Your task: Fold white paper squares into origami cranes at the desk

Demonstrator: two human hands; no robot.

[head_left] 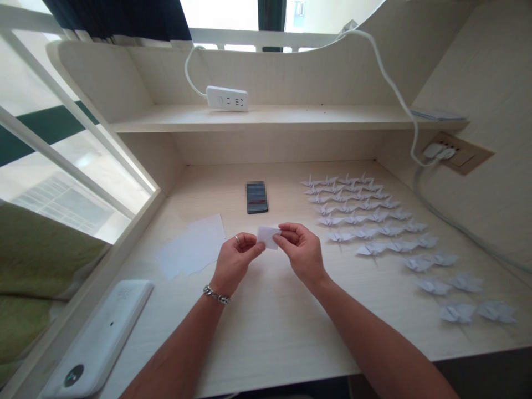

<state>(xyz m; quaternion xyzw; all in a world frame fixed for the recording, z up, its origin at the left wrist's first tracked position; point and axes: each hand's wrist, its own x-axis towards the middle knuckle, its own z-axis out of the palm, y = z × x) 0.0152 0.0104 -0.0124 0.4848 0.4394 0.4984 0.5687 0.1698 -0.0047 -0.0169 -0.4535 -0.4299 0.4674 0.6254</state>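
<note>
A small white square of folded paper is held up between my two hands over the middle of the desk. My left hand pinches its left edge between thumb and forefinger; there is a ring on one finger and a chain bracelet on the wrist. On the opposite side, the thumb and fingers of my right hand grip the right edge. Several white paper cranes stand in rows to the right of my hands. Flat sheets of white paper lie to the left, partly overlapping.
A phone lies beyond my hands. At the front left rests a long white device. A power strip sits on the shelf at the back. White cables run down to a wall socket on the right.
</note>
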